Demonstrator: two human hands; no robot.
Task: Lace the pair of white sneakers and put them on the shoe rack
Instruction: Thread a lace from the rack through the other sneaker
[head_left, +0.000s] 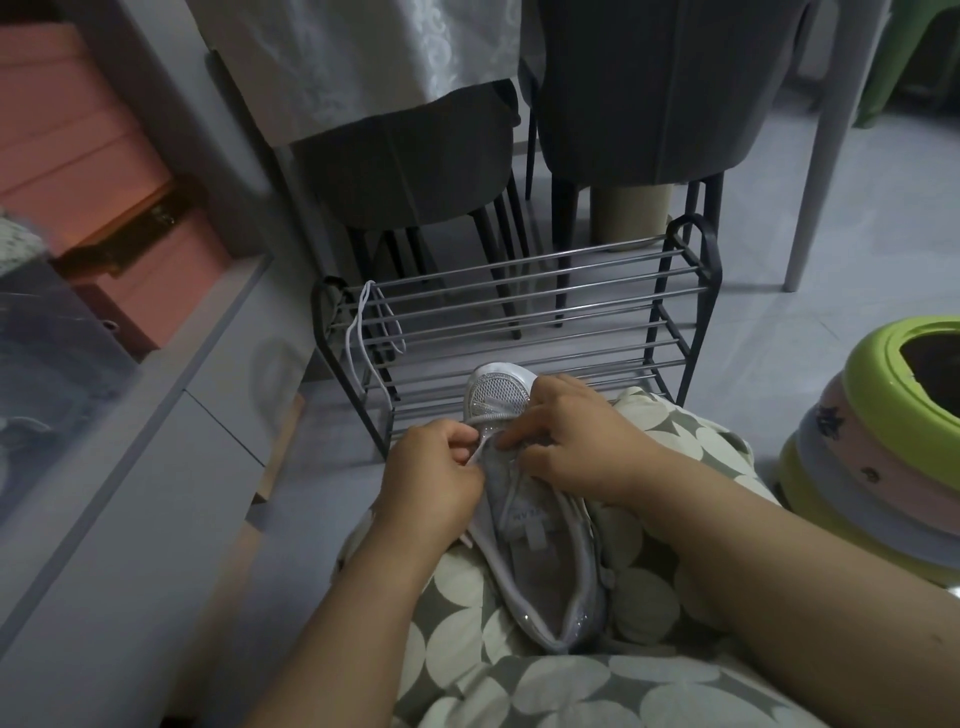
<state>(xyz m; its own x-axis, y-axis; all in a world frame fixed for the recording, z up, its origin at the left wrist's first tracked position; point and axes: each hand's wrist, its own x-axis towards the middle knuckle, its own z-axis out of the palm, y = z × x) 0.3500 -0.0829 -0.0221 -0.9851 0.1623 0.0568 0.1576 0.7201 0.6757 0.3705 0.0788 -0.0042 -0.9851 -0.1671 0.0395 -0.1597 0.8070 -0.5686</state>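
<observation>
So you've got the sneaker (524, 499) lying on your lap (649, 571), toe pointing away from you toward the shoe rack (519, 322). Your left hand (431, 478) is on its left side, your right hand (582, 441) on its right, both up near the toe end. The rack stands on the floor right in front of your knees, with a loose lace (366, 332) draped over its left end. Two chairs (415, 156) sit behind the rack. Stacked stools (883, 457) are on your right, a cabinet (130, 441) along your left.

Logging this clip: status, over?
Left hand pinches lace; right hand grips sneaker on lap. Spare lace on shoe rack. Nothing blocking.
</observation>
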